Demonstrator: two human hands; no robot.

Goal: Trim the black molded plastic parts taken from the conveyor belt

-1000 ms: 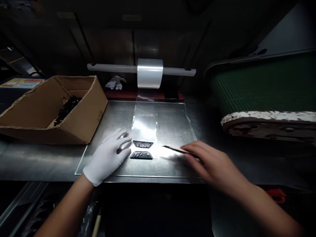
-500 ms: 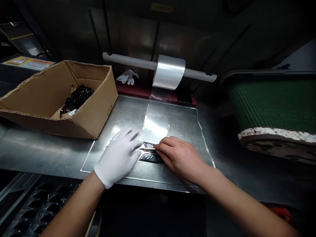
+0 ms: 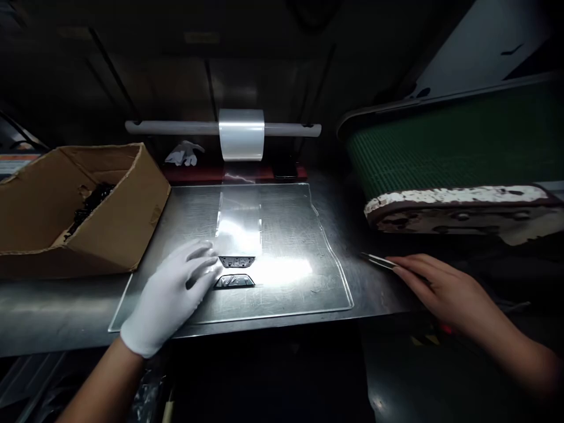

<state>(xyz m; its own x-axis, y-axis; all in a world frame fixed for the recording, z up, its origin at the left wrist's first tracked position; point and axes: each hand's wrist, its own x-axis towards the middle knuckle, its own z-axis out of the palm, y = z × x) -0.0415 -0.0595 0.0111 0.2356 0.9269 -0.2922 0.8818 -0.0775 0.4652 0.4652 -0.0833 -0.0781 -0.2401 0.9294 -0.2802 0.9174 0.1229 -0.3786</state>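
My left hand (image 3: pixel 171 294), in a white glove, rests on the clear sheet (image 3: pixel 282 294) with its fingers apart. Its fingertips reach the left ends of two small black trapezoid plastic parts; whether they touch is hard to see. The upper black part (image 3: pixel 237 262) shows a detailed face with small holes. Below it, the lower black part (image 3: pixel 235 281) looks smooth and glossy. Out to the right, past the sheet's edge, my bare right hand (image 3: pixel 434 282) pinches thin metal tweezers (image 3: pixel 379 261), their tips pointing left.
A cardboard box (image 3: pixel 123 217) with black pieces inside stands at left. Behind the sheet, a roll of clear film (image 3: pixel 241 136) hangs on a white rod (image 3: pixel 176 127), its strip running down onto the sheet. A white glove (image 3: pixel 184 153) lies behind. A green conveyor belt (image 3: pixel 458 153) juts in at right.
My right hand has moved away from the black parts to the right with the tweezers. My left hand stays by the parts. The view has turned to the right.
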